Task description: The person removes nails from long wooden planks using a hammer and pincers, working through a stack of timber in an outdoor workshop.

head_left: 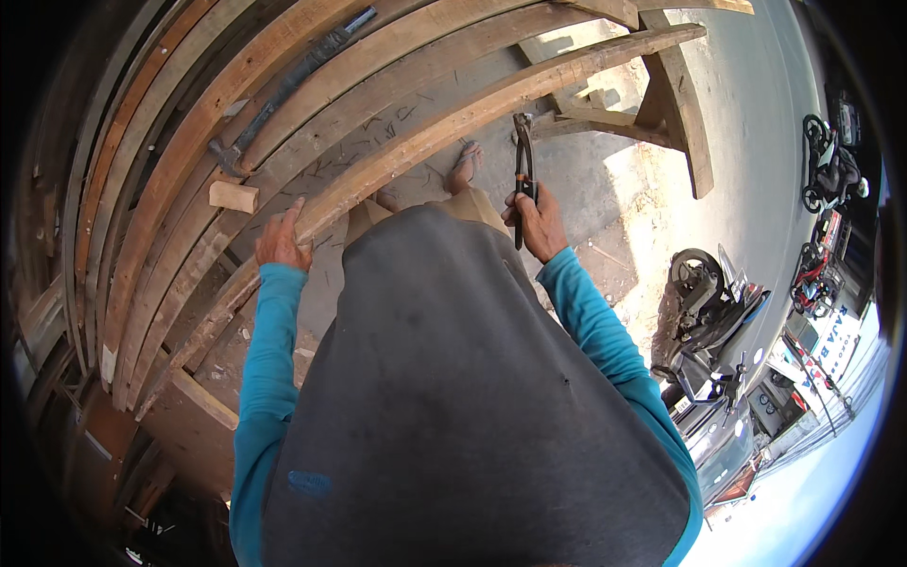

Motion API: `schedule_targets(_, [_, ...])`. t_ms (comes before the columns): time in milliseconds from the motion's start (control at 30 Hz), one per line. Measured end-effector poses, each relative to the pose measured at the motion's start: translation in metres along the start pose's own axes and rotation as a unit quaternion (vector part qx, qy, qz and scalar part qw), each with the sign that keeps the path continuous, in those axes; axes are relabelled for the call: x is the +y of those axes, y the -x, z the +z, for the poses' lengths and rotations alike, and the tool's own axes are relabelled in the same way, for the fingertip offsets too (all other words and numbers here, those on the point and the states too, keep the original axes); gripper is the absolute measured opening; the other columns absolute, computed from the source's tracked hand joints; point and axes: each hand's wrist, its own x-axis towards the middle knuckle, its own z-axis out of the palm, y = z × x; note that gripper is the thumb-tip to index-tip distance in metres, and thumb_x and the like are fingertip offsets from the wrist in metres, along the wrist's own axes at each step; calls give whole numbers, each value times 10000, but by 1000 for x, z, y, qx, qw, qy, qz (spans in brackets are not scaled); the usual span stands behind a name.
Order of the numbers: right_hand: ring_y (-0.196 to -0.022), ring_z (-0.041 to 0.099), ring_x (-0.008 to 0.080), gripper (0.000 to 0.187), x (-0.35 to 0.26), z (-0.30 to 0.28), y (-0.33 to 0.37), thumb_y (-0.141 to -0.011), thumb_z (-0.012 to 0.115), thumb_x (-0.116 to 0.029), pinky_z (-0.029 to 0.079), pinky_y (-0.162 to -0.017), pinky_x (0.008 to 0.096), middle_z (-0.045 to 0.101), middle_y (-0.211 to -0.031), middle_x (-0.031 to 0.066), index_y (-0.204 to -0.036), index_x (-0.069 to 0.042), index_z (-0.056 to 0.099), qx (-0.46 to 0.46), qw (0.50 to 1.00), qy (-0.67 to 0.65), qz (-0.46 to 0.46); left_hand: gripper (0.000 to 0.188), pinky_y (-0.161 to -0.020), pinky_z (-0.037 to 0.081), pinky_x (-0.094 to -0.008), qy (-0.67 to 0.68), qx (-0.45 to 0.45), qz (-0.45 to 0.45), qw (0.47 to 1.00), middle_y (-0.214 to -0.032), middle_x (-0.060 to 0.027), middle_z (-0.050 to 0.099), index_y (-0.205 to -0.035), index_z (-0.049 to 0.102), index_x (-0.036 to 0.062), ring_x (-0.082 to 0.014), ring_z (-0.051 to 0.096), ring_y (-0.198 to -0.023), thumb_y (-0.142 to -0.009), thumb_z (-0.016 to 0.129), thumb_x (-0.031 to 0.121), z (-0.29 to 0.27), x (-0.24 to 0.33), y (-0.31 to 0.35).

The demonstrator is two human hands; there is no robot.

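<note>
A long wooden beam runs in a curve from upper right to lower left in front of me. My left hand grips it near the middle, with the fingers bent over its edge; part of the grip is hidden. On the right, my right hand is closed around the handles of a pair of end-cutting pincers. Their dark head points away from me, apart from the beam. A claw hammer with a dark handle lies across the planks at the upper left, beside a short wood block.
Several long planks lie side by side at the left. A wooden trestle stands at the upper right. Small dark bits, possibly nails, are scattered on the floor. A parked motorcycle stands to the right, by the road.
</note>
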Motion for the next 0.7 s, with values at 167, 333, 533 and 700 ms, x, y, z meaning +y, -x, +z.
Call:
schedule_targets(167, [-884, 702, 233, 358, -16, -15, 16, -924, 452, -171, 550, -796, 362, 691, -984, 162, -1183, 64, 528, -44, 997, 50, -38, 852, -982, 425, -469, -14, 59, -1, 998, -1173, -93, 566, -1433, 518, 303, -326, 550, -1148, -678, 834, 66, -3, 9, 20])
schedule_targets(333, [-905, 704, 284, 520, -29, -14, 15, -905, 448, -151, 534, -834, 411, 685, -989, 201, -1379, 62, 465, -52, 983, 171, -45, 938, -1038, 379, -486, -1, 96, -12, 995, -1195, -91, 554, -1450, 508, 303, -325, 533, -1168, -620, 863, 49, 14, 13, 17])
schedule_targets(533, [-968, 625, 491, 544, -53, -19, 19, -899, 482, -146, 484, -880, 495, 639, -1003, 335, -1410, 36, 433, -69, 914, 393, -68, 964, -1048, 372, -497, 5, 150, -21, 988, -1203, -98, 540, -1459, 490, 325, -331, 516, -1191, -617, 881, 67, 24, 21, 30])
schedule_targets(700, [-979, 609, 503, 552, -72, -15, 26, -889, 492, -111, 480, -870, 538, 629, -1020, 355, -1415, 39, 417, -54, 858, 500, -107, 986, -1046, 369, -500, -13, 171, -32, 985, -1197, -89, 534, -1468, 468, 361, -324, 511, -1196, -620, 884, 77, 30, 21, 30])
